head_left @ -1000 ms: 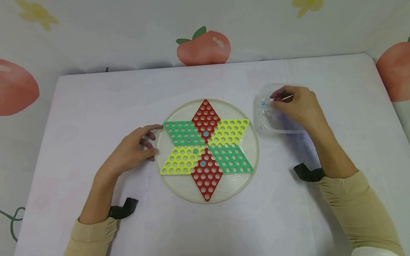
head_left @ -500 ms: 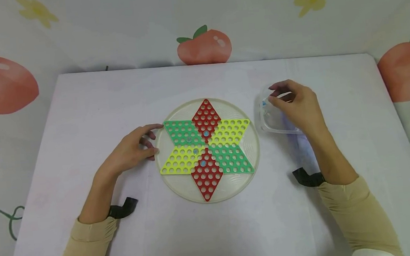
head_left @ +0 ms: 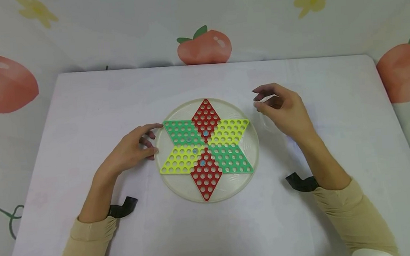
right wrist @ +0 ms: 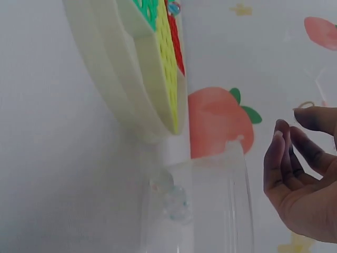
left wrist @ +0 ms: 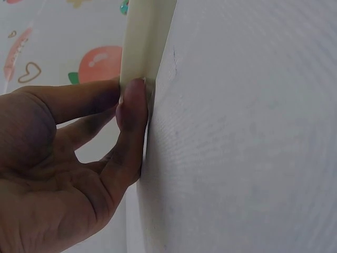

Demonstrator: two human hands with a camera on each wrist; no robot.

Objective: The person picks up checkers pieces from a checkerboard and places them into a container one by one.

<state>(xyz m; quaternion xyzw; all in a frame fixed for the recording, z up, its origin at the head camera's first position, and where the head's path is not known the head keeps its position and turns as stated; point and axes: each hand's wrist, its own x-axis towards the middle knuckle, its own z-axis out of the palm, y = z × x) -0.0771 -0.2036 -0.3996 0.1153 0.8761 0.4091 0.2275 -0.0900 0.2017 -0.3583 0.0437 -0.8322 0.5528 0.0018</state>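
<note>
A round Chinese checkers board [head_left: 207, 191] lies mid-table, its star in red, green and yellow. Several clear marbles with bluish insides sit in its holes near the centre, such as the marble [head_left: 203, 163] in the lower red point. My left hand [head_left: 130, 150] holds the board's left rim between thumb and fingers, as the left wrist view shows close up. My right hand [head_left: 285, 110] is raised right of the board, thumb and fingertips drawn together. They seem to pinch a small clear marble, barely visible. Below it, a clear plastic box [right wrist: 242, 200] contains loose marbles [right wrist: 179, 203].
The white-covered table [head_left: 214, 237] stands against a pale backdrop printed with fruit [head_left: 204, 47] and flowers. Dark straps [head_left: 123, 208] circle both wrists. The clear box stands close to the board's right side.
My right hand has lifted out of the clear box and moved left towards the board. My left hand has stayed at the board's rim.
</note>
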